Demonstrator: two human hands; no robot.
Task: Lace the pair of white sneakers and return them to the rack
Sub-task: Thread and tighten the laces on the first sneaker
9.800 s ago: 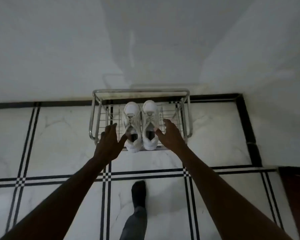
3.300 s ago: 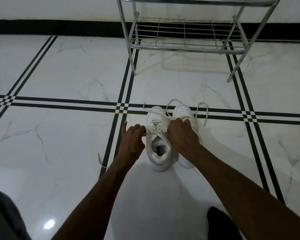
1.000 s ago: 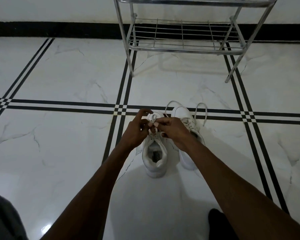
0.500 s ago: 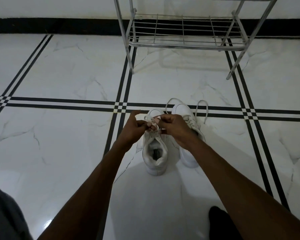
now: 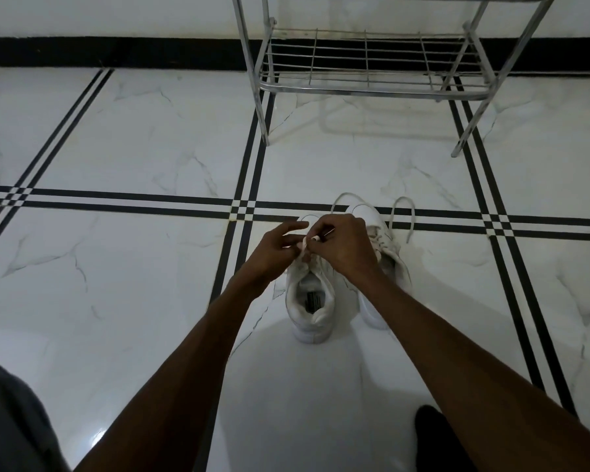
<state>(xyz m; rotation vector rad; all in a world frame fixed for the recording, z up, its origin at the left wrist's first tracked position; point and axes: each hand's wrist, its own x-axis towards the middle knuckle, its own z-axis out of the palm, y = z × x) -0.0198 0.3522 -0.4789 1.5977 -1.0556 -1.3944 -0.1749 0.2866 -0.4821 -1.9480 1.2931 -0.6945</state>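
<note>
Two white sneakers stand side by side on the marble floor, toes pointing away from me. Over the tongue of the left sneaker (image 5: 309, 308) my left hand (image 5: 273, 248) and my right hand (image 5: 343, 247) meet, both pinching its white lace (image 5: 304, 245); the lace tip shows between my fingers. The right sneaker (image 5: 387, 253) is partly hidden behind my right wrist. Its loose lace (image 5: 410, 212) loops out onto the floor past the toe.
The metal wire shoe rack (image 5: 368, 85) stands against the wall ahead, its lower shelf bare. Black double lines cross the white floor. My grey-clad knee (image 5: 11, 424) is at the bottom left and a dark sock (image 5: 436, 441) at the bottom right.
My hands have stayed over the left sneaker's tongue, working its lace; my left fingers have spread a little and the lace tip now shows between the hands. The sneakers have not moved.
</note>
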